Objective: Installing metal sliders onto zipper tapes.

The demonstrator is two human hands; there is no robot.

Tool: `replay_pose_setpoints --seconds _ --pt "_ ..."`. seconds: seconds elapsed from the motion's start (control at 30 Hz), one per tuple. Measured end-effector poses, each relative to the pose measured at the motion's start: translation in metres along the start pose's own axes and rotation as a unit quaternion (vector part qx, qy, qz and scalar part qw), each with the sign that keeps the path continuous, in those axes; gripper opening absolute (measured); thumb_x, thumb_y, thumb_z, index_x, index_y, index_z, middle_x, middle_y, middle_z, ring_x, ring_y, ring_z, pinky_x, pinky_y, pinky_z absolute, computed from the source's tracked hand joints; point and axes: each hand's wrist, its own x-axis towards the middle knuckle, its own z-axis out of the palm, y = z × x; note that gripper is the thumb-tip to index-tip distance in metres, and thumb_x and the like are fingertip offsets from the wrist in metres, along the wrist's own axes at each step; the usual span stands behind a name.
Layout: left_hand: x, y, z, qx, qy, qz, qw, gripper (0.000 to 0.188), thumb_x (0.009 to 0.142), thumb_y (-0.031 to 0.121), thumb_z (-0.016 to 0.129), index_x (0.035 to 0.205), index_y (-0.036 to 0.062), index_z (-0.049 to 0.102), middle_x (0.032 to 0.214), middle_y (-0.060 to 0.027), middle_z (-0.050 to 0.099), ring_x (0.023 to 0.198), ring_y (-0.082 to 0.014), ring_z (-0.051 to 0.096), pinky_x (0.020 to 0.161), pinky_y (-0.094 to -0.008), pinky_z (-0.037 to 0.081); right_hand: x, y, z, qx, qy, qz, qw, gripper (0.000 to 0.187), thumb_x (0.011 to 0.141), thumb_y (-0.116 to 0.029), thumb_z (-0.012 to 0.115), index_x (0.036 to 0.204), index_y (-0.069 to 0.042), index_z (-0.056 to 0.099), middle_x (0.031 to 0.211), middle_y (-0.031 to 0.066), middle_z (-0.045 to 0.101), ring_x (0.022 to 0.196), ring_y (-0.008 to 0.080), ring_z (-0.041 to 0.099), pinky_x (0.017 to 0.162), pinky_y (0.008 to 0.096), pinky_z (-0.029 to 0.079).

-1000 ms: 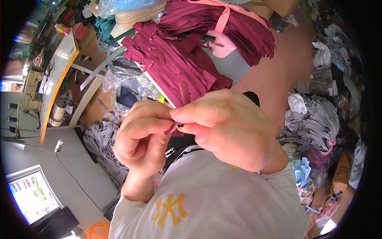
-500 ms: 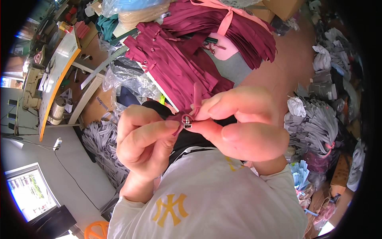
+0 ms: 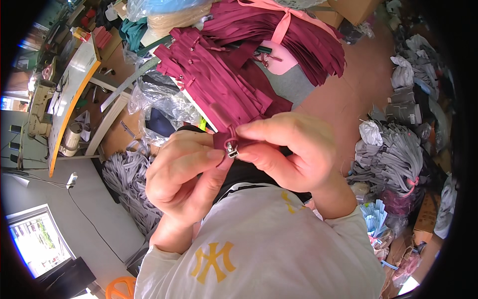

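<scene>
Close in front of my body, both hands meet around a small silver zipper slider [image 3: 232, 150] on a maroon zipper. My left hand [image 3: 181, 172] is closed, pinching the maroon tape beside the slider between thumb and forefinger. From the other side my right hand [image 3: 296, 149] pinches a thin maroon cord pull [image 3: 230, 133] that runs up from the slider. My right thumb lies next to the metal. Just beyond my hands, a layer of maroon zippers [image 3: 219, 82] is spread over a board, with several sliders and cord pulls showing at its far end.
Farther back lies a maroon zipper bundle [image 3: 294, 37] tied with a pink strip [image 3: 283, 27]. Grey strips are heaped at right [image 3: 391, 154] and left [image 3: 127, 182]. Crumpled clear plastic [image 3: 162, 94] lies left of the board. A table with an orange edge [image 3: 74, 99] stands at far left.
My right hand has shifted left and drawn in its fingers; its forefinger now sits at the cord above the slider. The cord's upright end has dropped lower. My left hand has hardly moved.
</scene>
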Motion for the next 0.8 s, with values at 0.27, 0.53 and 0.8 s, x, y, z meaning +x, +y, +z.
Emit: replay_pose_setpoints --seconds 0.27,0.53,0.8 --pt "-0.002 -0.003 0.004 0.024 0.022 -0.012 0.999 0.022 0.071 -0.012 0.071 0.090 -0.0028 0.064 0.081 -0.0128 0.066 0.075 -0.0273 0.063 0.070 -0.0372 0.051 -0.005 -0.001 -0.003 0.137 -0.013 0.098 0.986 0.020 0.075 -0.002 0.078 0.091 0.002 0.068 0.074 0.0083 0.067 0.057 0.0147 0.062 0.051 0.0245 0.047" --pt "-0.003 -0.008 0.005 -0.007 0.003 0.027 1.000 0.026 0.067 -0.010 0.073 0.090 -0.0019 0.065 0.081 -0.0124 0.064 0.072 -0.0260 0.061 0.067 -0.0372 0.050 -0.008 0.008 -0.005 0.154 -0.018 0.037 0.987 0.028 0.068 0.000 0.084 0.091 -0.001 0.068 0.081 0.0118 0.068 0.067 0.0177 0.064 0.056 0.0262 0.048" --pt "-0.001 -0.001 0.003 -0.017 -0.017 0.001 1.000 0.029 0.066 -0.005 0.077 0.093 -0.0017 0.066 0.084 -0.0110 0.060 0.074 -0.0248 0.059 0.066 -0.0365 0.047 -0.011 0.007 -0.001 0.129 0.024 0.001 0.991 0.026 0.068 0.001 0.081 0.092 -0.001 0.070 0.078 0.0101 0.065 0.062 0.0180 0.062 0.053 0.0262 0.049"
